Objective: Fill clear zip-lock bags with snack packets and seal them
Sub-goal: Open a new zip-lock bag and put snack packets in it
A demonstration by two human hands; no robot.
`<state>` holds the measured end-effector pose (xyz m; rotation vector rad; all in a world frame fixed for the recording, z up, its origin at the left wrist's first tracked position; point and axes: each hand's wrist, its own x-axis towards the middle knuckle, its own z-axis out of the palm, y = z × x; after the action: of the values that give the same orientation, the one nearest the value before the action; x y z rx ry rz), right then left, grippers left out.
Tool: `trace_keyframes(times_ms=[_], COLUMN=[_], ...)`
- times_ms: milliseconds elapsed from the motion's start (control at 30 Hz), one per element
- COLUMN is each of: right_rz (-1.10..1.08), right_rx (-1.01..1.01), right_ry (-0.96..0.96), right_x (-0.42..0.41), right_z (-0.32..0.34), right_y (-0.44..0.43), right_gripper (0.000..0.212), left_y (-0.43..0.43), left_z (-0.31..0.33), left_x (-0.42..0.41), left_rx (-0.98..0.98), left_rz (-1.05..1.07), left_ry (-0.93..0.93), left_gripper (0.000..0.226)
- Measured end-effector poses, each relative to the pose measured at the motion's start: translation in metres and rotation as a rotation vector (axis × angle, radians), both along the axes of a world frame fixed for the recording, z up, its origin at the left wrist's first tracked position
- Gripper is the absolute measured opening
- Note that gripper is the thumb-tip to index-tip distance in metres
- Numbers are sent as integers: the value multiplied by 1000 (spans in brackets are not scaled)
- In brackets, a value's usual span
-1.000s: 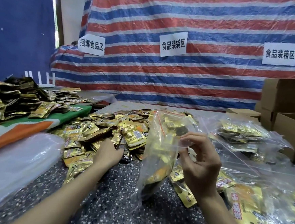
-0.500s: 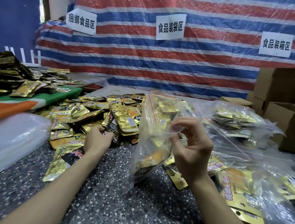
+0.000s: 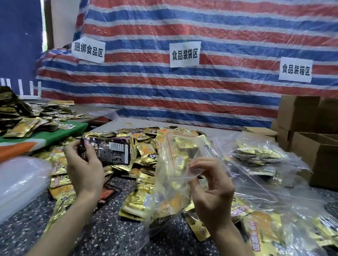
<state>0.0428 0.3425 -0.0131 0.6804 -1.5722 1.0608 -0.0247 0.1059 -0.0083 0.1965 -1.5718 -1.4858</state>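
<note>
Speckled worktop (image 3: 115, 236), striped tarp (image 3: 207, 94) behind. Left hand (image 3: 84, 169) grips dark snack packets (image 3: 111, 150) over the loose pile (image 3: 148, 144), just left of the part-filled zip-lock bag (image 3: 170, 180). Right hand (image 3: 211, 191) pinches its mouth edge. Risk: the one-sided pinch leaves the mouth slack, so packets may snag and spill.

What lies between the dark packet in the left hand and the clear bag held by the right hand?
Head view: between dark packet and clear bag, only the heap of gold packets on the table shows.
</note>
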Motion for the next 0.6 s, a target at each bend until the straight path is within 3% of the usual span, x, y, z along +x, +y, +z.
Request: trace_keyframes(times_ms=[400,600], right_rz=[-12,-30], right_rx=[47,69], right_ry=[-13,8], right_x=[2,5], right_z=[3,5], right_y=[0,-2], right_gripper=[7,9], left_y=[30,54], left_z=[127,148], left_x=[90,113], left_rx=[-378,-634], left_rz=[-137,-227], left_ry=[426,394], left_gripper=[24,32])
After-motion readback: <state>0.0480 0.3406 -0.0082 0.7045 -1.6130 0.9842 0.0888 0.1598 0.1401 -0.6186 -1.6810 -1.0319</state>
